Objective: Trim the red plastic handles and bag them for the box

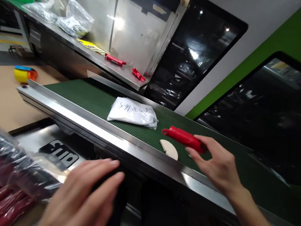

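Note:
My right hand [219,164] pinches one end of a red plastic part [181,137], a long handle-like piece with a small loop at its far tip, above the green conveyor belt [71,89]. Just under that part lies a cream half-disc [169,149] on the belt. A white plastic packet [133,111] with handwritten marks rests farther left. In front of the belt's metal rail, my left hand [83,196] is held in the air, slightly blurred, fingers apart and nothing in them.
Red parts in clear plastic bags [0,193] fill the lower left. Behind the belt, a metal shelf [91,57] bears two red pieces [115,59], a yellow label and bags of small hardware [75,19]. A tape roll [24,74] sits on cardboard. The metal rail [104,133] edges the belt.

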{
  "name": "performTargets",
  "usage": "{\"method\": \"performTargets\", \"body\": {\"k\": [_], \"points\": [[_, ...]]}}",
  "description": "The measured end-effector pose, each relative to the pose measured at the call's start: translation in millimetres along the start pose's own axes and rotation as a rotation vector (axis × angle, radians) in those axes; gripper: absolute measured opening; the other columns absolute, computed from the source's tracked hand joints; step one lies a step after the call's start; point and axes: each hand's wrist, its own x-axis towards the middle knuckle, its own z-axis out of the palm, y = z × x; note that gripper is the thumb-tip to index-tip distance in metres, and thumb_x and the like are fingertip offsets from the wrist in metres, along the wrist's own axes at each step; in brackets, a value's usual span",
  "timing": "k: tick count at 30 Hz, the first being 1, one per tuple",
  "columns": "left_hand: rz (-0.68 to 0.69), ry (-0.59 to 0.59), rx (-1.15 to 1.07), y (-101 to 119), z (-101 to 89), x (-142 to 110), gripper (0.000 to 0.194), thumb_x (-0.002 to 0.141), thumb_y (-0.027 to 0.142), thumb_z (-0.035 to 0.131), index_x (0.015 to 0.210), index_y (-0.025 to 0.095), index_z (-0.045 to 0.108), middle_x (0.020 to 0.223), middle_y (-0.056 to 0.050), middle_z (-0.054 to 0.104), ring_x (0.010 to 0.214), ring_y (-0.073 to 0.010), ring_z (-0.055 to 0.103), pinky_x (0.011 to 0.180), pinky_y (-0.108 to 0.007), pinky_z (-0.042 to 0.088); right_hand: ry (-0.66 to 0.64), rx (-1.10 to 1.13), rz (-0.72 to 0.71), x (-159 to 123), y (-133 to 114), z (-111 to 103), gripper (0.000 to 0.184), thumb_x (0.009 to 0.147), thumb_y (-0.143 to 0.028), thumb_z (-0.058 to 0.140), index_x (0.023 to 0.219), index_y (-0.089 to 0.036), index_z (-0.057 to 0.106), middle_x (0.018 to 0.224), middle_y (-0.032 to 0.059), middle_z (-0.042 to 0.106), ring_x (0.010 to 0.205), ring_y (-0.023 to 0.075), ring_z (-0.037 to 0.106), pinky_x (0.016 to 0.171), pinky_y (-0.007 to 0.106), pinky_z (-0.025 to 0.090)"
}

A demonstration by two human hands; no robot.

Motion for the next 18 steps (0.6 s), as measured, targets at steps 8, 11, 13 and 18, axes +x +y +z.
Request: {"method": "performTargets", "body": {"k": [8, 11, 13, 18], "points": [[-0.028, -0.267, -0.134, 47, 14.5, 51, 0.051, 0.092, 0.013, 0.050, 0.141, 0.010, 0.037, 0.125, -0.013, 0.062, 0.108, -0.0229, 0.060, 0.091, -0.036, 0.053, -0.100, 0.514, -0.170, -36, -103, -8, 0.044, 0.086, -0.014, 0.066, 0.128, -0.021, 0.053, 0.117, 0.0038, 0.066, 0.105, 0.0135, 0.065, 0.092, 0.019, 0.053], [-0.150, -0.229, -0.176, 45, 5.8, 25, 0.053, 0.093, 0.014, 0.050, 0.144, 0.013, 0.034, 0.116, -0.010, 0.065, 0.098, -0.0192, 0.063, 0.084, -0.030, 0.054, -0.144, 0.637, -0.033, -50, -106, -1, 0.039, 0.086, -0.016, 0.068, 0.122, -0.026, 0.058, 0.111, -0.0002, 0.069, 0.101, 0.0118, 0.067, 0.091, 0.018, 0.054], [-0.137, -0.239, -0.159, 45, 2.1, 14, 0.060, 0.094, 0.012, 0.050, 0.148, 0.012, 0.026, 0.115, -0.012, 0.066, 0.095, -0.0197, 0.063, 0.083, -0.031, 0.055, -0.188, 0.701, -0.019, -57, -106, 3, 0.030, 0.086, -0.015, 0.067, 0.114, -0.026, 0.063, 0.109, 0.0000, 0.070, 0.101, 0.0126, 0.067, 0.090, 0.020, 0.055], [-0.056, -0.188, -0.181, 46, 2.3, 3, 0.077, 0.088, 0.006, 0.060, 0.152, 0.013, 0.018, 0.126, -0.017, 0.060, 0.108, -0.0228, 0.059, 0.091, -0.036, 0.053, -0.190, 0.740, -0.120, -75, -106, 11, 0.031, 0.087, -0.003, 0.059, 0.111, -0.021, 0.066, 0.114, 0.0058, 0.067, 0.101, 0.0154, 0.067, 0.083, 0.023, 0.058]]}}
